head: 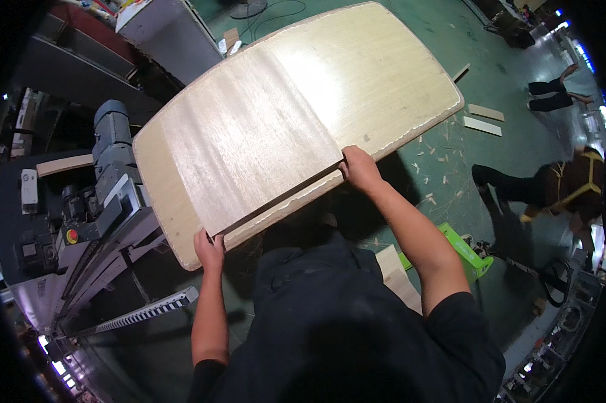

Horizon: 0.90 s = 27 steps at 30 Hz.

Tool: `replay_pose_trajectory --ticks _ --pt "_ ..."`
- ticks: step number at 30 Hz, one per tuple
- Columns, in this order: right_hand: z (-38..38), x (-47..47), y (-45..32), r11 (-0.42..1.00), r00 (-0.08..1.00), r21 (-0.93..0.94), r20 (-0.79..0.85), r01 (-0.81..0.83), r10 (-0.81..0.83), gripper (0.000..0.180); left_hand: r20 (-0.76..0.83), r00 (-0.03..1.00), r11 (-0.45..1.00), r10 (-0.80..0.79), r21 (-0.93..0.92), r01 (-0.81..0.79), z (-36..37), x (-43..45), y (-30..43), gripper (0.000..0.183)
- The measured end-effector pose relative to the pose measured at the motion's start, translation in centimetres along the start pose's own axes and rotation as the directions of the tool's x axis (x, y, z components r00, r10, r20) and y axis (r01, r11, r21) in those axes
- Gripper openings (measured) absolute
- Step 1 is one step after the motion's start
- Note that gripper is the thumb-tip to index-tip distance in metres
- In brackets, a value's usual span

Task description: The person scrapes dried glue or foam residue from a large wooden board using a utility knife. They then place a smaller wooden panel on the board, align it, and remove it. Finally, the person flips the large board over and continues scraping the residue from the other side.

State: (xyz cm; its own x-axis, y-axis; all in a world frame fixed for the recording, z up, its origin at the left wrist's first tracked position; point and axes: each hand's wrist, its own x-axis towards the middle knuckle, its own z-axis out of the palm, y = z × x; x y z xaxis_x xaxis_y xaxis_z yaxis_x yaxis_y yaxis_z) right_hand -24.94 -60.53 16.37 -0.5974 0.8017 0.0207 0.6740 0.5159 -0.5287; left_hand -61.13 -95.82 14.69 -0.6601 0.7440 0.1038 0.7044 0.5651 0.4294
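Observation:
A flat, pale brown wood panel [255,138] lies across a larger pale wooden board [383,85] with rounded corners. At the panel's near left corner, my left hand [211,252] grips the edge with its fingers curled. My right hand [359,169] holds the near right corner, fingers over the top. A dark gap shows beneath the panel's near edge, so that edge stands slightly above the board. The undersides of the hands and the panel's underside are hidden.
A woodworking machine [114,201] with a motor and red stop button stands close on the left. A grey cabinet [169,40] is behind. On the right are wood offcuts [484,126], a bright green container [467,252], and a person [550,186]. Wood scraps litter the green floor [434,156].

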Motion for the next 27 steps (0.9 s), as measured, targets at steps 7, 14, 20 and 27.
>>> replay_pose_trajectory --ticks 7,14,20,27 --pt "0.4 -0.3 1.3 0.996 0.995 0.073 -0.080 0.060 -0.054 0.024 -0.046 0.999 1.000 -0.011 -0.024 0.010 0.5 -0.3 0.3 0.034" --pt "-0.2 0.0 2.1 0.993 0.997 0.107 -0.063 0.053 -0.046 0.023 -0.035 0.998 0.999 -0.053 0.002 0.053 0.5 0.2 0.7 0.028" --pt "-1.0 0.4 2.0 0.993 0.998 0.107 0.032 0.052 -0.056 0.020 0.151 0.962 0.965 -0.226 -0.104 0.243 -1.2 1.4 0.6 0.028" --pt "-0.3 0.2 3.1 0.991 0.994 0.077 -0.028 0.106 -0.104 0.021 0.105 0.971 0.974 -0.217 -0.043 0.222 0.4 1.5 0.3 0.028"
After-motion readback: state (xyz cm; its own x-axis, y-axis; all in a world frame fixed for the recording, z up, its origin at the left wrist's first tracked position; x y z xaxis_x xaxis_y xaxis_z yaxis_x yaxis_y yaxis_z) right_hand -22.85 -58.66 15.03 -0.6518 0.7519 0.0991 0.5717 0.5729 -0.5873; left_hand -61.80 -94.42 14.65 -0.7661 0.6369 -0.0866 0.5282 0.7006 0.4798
